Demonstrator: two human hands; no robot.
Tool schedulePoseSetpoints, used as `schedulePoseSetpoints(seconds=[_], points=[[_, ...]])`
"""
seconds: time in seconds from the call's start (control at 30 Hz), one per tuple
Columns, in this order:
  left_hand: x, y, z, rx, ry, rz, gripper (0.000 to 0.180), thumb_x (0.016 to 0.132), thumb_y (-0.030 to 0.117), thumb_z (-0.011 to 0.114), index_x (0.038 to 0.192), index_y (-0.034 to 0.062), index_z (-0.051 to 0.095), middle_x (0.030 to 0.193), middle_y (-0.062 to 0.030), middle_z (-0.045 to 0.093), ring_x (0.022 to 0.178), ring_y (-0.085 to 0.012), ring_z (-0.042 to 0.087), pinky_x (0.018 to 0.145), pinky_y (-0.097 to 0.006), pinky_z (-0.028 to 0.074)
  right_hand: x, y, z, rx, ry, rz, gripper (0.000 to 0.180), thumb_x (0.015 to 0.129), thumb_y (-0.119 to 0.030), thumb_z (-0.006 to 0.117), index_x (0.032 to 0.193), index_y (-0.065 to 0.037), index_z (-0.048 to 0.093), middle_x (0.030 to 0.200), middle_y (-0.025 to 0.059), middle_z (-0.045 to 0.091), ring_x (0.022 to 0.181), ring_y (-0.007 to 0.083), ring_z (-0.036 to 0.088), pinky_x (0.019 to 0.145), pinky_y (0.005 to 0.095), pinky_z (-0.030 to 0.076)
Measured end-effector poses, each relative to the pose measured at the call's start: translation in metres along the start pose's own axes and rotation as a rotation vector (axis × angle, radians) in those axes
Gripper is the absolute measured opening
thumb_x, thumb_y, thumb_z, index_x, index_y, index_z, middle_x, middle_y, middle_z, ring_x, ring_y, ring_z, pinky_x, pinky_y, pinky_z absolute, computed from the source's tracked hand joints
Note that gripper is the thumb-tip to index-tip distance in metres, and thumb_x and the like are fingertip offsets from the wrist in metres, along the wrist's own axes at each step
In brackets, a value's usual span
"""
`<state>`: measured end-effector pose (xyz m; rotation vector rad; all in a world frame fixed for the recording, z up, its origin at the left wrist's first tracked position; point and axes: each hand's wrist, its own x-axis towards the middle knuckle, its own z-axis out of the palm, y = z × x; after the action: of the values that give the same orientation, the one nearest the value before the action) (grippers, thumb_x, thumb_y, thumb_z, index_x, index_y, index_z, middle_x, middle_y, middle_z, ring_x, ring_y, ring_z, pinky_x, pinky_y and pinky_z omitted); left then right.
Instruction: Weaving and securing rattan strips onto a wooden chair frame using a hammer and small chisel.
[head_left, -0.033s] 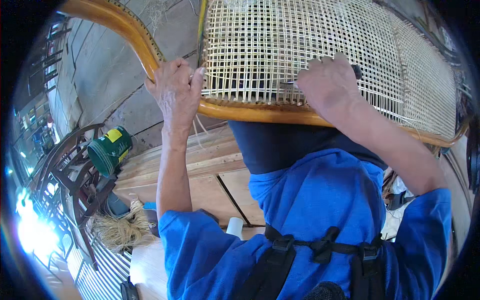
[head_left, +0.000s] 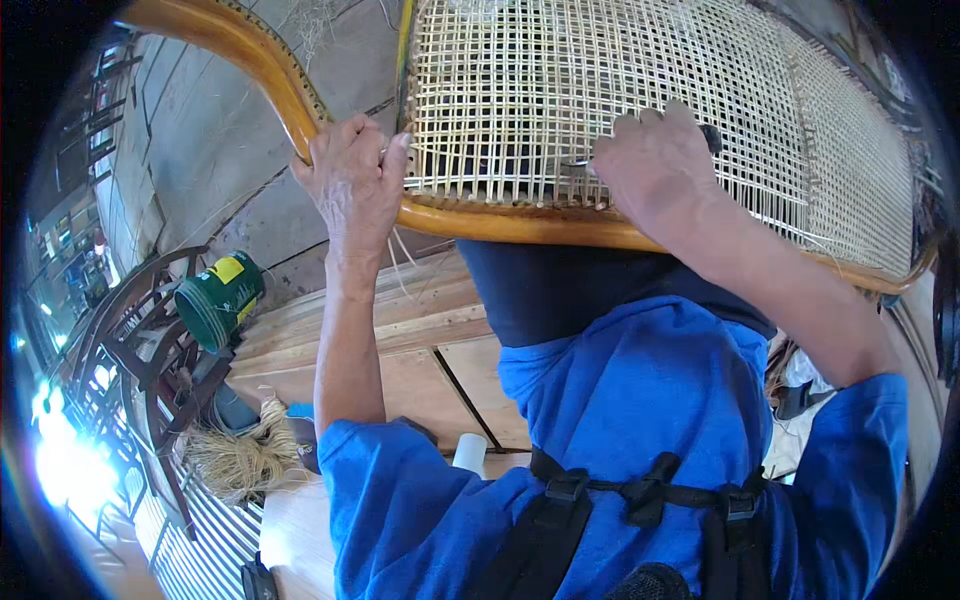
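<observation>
Across my lap lies a curved, varnished wooden chair frame (head_left: 540, 226) with a woven cane panel (head_left: 500, 90) set inside it. My left hand (head_left: 352, 165) is closed round the frame at its near left corner, its thumb by the panel's edge. Over the cane, near the front rail, my right hand (head_left: 655, 165) is wrapped round an awl-like tool. The tool's black handle end (head_left: 712, 138) sticks out on the right. Its thin metal tip (head_left: 576, 164) points left across the open strands; whether it goes under any strand is hard to see.
Behind my left arm, a green bucket (head_left: 220, 302) with a yellow patch lies tilted among dark wooden chair parts (head_left: 150, 350). A bundle of pale cane strands (head_left: 245, 455) sits below it. Wooden boards (head_left: 400, 330) and a white cylinder (head_left: 469, 453) are near my left side.
My right elbow has shifted slightly to the right, and the tool has tilted very little. My left hand keeps its hold on the frame.
</observation>
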<state>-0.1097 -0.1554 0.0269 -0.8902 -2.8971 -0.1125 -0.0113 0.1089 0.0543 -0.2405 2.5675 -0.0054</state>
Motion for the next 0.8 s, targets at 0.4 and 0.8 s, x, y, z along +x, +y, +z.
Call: schedulePoseSetpoints(seconds=[0.4,0.8], points=[[-0.008,-0.002,0.004,-0.001,0.094,-0.011,0.022,0.075,0.032,0.07,0.076,0.0103,0.063,0.094,0.0025,0.062,0.096,-0.021,0.054,0.09,-0.051,0.029,0.0,-0.02,-0.002,0.075,0.122,0.005,0.016,0.083,-0.016,0.055,0.084,-0.014,0.07,0.084,0.0065,0.067,0.083,0.0241,0.066,0.079,0.0387,0.042],[-0.011,-0.001,0.005,0.014,0.142,0.001,0.03,0.075,0.032,0.072,0.062,0.0095,0.056,0.097,0.0025,0.064,0.1,-0.0204,0.055,0.09,-0.052,0.031,0.007,-0.023,-0.009,0.063,0.043,0.037,0.017,0.084,-0.017,0.054,0.082,-0.014,0.071,0.086,0.0096,0.07,0.083,0.0252,0.068,0.078,0.0407,0.044]])
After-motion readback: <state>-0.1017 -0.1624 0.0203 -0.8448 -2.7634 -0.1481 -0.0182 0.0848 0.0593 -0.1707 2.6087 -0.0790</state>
